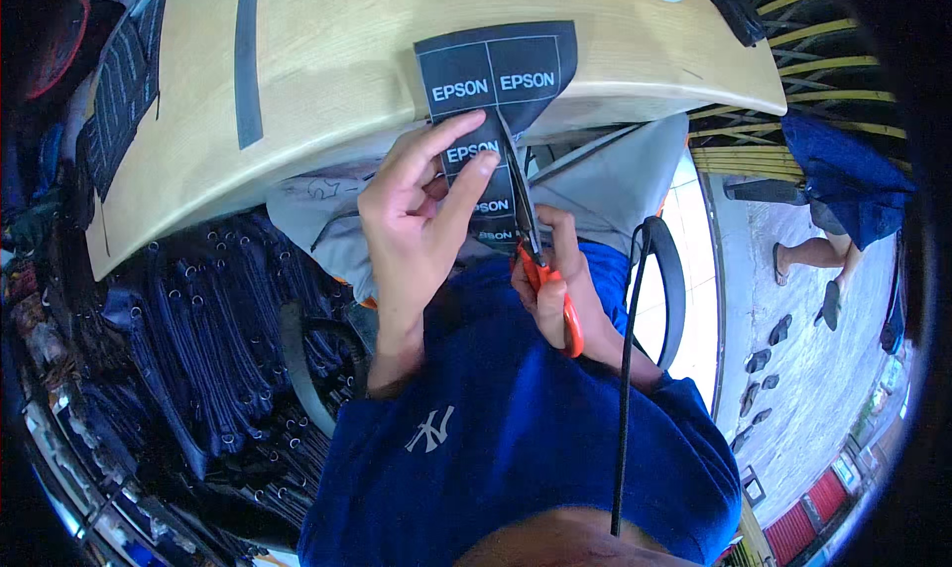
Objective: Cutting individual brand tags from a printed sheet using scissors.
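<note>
A black sheet (496,56) printed with white lettering and thin white grid lines hangs over the near edge of the wooden table. My left hand (421,205) holds its left side, thumb and index finger pressed on the printed face. In my right hand (560,294) are orange-handled scissors (527,225), with fingers wrapped round the handles. The dark blades point away from me and lie along a white line of the sheet, between its printed column and the loose right part. Where the blade tips meet the sheet, a slit shows.
The pale wooden table (337,51) curves across the top, with a dark strip (247,61) and a striped dark piece (129,86) on it. Many dark straps with metal rings (208,349) hang at left. A black cord (625,398) hangs before me. At right, another person's leg (818,257) shows near some sandals (759,361).
</note>
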